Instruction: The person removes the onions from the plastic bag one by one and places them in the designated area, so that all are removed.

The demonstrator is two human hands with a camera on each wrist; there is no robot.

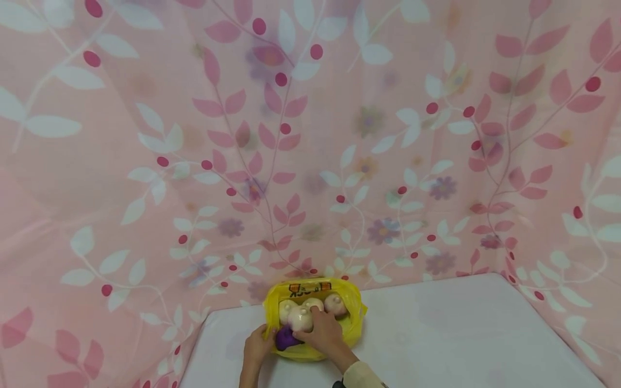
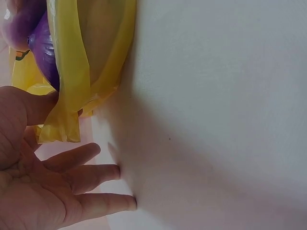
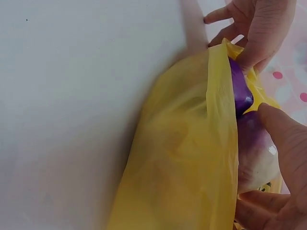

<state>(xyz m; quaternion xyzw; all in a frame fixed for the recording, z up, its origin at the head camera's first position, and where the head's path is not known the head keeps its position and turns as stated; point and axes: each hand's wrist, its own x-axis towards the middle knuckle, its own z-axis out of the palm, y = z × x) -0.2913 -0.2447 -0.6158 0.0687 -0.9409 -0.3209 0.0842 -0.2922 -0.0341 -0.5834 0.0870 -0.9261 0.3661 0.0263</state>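
A yellow plastic bag [image 1: 356, 323] stands with its mouth open, holding several round, pale turnip-like vegetables. My left hand [image 1: 256, 347] pinches the bag's near left rim between thumb and forefinger; its other fingers extend beside the bag in the left wrist view. Inside the mouth, my right hand [image 1: 327, 331] grips one white-and-purple turnip-like vegetable [image 3: 256, 153], thumb on one side and fingers on the other. A deep purple, flared piece [image 1: 286, 338] adjoins it near the left hand; whether they are joined I cannot tell. Another pale round vegetable [image 1: 336, 305] lies at the bag's right.
The bag stands on a white-covered table [image 1: 436, 334], near its back edge. Behind the table hangs a pink curtain [image 1: 310, 161] with leaves and flowers. Dark print [image 1: 310, 289] shows on the bag's far inner side.
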